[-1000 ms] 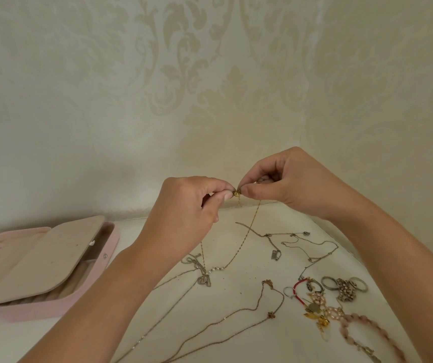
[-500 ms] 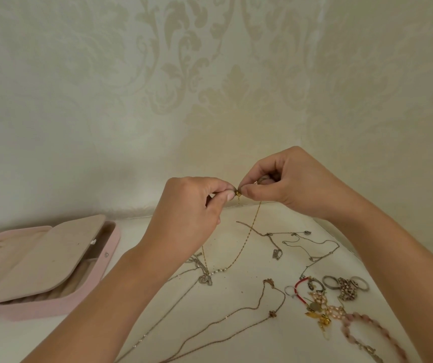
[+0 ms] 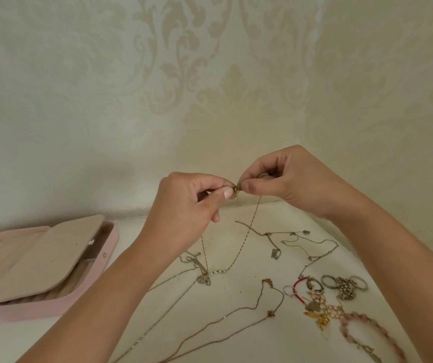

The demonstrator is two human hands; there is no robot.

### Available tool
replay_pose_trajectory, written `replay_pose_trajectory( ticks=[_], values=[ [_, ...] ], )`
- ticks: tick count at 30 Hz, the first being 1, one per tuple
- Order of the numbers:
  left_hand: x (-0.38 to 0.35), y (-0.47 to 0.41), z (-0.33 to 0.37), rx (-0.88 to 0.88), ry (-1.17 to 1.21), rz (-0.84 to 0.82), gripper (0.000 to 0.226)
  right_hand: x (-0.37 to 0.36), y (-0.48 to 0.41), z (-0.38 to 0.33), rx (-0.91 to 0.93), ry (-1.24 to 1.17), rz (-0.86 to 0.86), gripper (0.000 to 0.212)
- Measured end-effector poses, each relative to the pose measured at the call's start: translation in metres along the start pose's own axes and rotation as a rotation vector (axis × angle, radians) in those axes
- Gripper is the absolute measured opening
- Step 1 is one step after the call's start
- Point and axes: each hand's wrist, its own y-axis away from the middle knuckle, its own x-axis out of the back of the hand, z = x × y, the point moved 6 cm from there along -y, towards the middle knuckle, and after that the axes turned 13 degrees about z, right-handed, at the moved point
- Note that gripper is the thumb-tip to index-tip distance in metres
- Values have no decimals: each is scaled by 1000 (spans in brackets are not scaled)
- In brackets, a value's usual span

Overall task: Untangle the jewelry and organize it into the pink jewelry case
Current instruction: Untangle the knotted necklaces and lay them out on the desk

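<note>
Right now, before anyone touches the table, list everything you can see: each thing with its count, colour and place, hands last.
pink jewelry case: one, pink with beige lining, open, table's left
gold necklace: one, gold, held up at its clasp, loop reaching the table
thin chains: several, silver and coppery, table centre; exact count unclear
rings: several, silver, table's right
red cord: one, red, beside the rings
bead bracelet: one, pink, right front
table: one, white
wallpaper: cream, patterned, behind
left hand: pinches the clasp
right hand: pinches the clasp

Gold chain point(image 3: 247, 242) aloft; pink case point(image 3: 84, 292) open
</note>
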Motion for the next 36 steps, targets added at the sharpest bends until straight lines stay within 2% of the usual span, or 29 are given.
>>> replay_pose_trajectory(
  ticks=[12,36],
  values=[
    [0,-4,-1,14,133,-24,21,1,1,-1,-5,-64,-22,9],
    [3,-2,0,16,71,36,14,2,-1,-5,11,-43,9,8]
  ],
)
